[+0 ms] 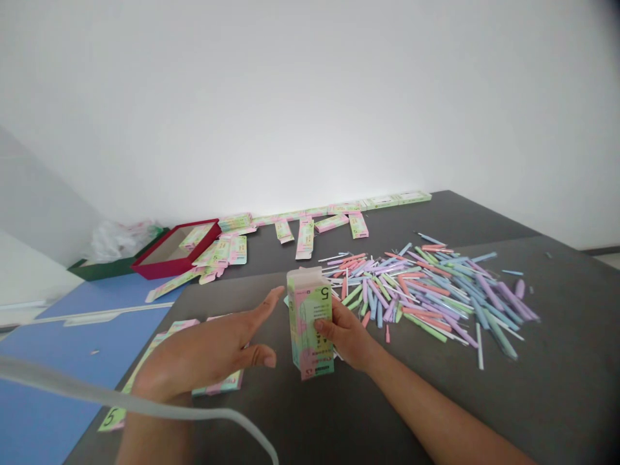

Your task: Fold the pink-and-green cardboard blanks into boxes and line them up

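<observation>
My right hand (349, 332) grips a small pink, yellow and green printed carton (310, 326) by its right side, thumb across the front. The carton stands upright above the dark table, with a pale flap at its top and a "5" printed upside down. Just left of it is my left hand (242, 342), thumb and forefinger apart, holding nothing and not touching the carton. Beneath and beside my left wrist lie flat printed cartons (220, 386), partly hidden by the hand and forearm. A heap of pastel pen-like sticks (402, 290) spreads to the right.
Several more cartons (305, 237) lie toward the back, some in a row along the wall. At the left stand a red box (169, 265) and a green box (104, 270) with a clear plastic bag (123, 239). A white cable (145, 405) crosses the lower left.
</observation>
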`<state>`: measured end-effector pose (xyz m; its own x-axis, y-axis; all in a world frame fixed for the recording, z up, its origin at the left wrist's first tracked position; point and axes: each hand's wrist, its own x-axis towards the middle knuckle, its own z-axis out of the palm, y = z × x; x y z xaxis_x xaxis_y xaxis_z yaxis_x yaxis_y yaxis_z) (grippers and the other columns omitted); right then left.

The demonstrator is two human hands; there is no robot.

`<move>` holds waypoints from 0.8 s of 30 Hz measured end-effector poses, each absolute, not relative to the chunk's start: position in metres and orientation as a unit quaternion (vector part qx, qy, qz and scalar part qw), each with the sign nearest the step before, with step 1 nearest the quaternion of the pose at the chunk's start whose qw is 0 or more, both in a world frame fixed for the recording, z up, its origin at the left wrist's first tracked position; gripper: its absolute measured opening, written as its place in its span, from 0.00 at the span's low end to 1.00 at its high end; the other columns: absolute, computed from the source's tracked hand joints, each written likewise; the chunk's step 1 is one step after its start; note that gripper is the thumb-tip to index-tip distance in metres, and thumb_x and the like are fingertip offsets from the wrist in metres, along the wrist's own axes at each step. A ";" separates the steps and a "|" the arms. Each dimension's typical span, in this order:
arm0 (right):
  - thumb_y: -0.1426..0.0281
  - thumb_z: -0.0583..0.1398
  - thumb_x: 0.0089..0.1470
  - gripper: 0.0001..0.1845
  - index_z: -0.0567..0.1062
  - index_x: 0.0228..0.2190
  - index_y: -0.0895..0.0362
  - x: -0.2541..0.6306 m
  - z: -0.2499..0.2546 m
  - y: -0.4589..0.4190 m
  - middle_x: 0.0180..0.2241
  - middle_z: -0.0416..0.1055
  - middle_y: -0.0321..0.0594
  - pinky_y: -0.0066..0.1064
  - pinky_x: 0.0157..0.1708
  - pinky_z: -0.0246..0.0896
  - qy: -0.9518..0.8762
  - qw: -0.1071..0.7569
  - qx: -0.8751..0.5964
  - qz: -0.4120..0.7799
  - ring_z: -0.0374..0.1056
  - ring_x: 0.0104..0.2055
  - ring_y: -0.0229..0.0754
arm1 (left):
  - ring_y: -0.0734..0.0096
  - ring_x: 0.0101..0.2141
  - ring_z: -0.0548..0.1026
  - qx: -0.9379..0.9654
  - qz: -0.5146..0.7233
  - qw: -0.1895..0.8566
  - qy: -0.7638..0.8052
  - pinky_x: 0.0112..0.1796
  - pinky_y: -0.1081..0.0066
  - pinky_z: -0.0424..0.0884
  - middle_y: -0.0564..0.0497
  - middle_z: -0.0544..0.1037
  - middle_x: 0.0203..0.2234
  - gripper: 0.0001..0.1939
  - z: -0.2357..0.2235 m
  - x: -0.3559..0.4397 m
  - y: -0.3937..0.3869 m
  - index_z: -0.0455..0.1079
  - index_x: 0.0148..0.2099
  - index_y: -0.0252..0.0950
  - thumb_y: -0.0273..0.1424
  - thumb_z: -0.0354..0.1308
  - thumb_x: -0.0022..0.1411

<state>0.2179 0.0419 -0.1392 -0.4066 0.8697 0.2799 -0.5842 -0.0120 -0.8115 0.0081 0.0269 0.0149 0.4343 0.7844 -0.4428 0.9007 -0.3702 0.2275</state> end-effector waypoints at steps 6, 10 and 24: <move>0.61 0.66 0.52 0.18 0.71 0.41 0.55 0.216 -0.143 0.040 0.35 0.75 0.37 0.32 0.36 0.67 -0.475 0.504 -0.139 0.708 0.72 0.34 0.40 | 0.44 0.50 0.73 0.828 -0.126 0.231 0.495 0.45 0.58 0.70 0.35 0.62 0.62 0.50 0.014 0.020 0.024 0.26 0.72 0.32 0.56 0.46 0.64; 0.62 0.66 0.51 0.21 0.70 0.45 0.54 0.217 -0.142 0.041 0.40 0.75 0.39 0.32 0.38 0.67 -0.456 0.523 -0.143 0.706 0.72 0.38 0.41 | 0.44 0.48 0.75 0.825 -0.136 0.239 0.494 0.44 0.58 0.70 0.34 0.65 0.60 0.49 0.013 0.021 0.022 0.28 0.72 0.31 0.53 0.47 0.64; 0.67 0.60 0.55 0.22 0.66 0.51 0.52 0.215 -0.134 0.031 0.46 0.72 0.39 0.37 0.50 0.61 -0.446 0.584 -0.222 0.641 0.68 0.47 0.45 | 0.47 0.44 0.76 0.805 -0.147 0.248 0.518 0.40 0.64 0.69 0.29 0.74 0.49 0.51 -0.001 0.068 0.028 0.25 0.69 0.22 0.45 0.54 0.63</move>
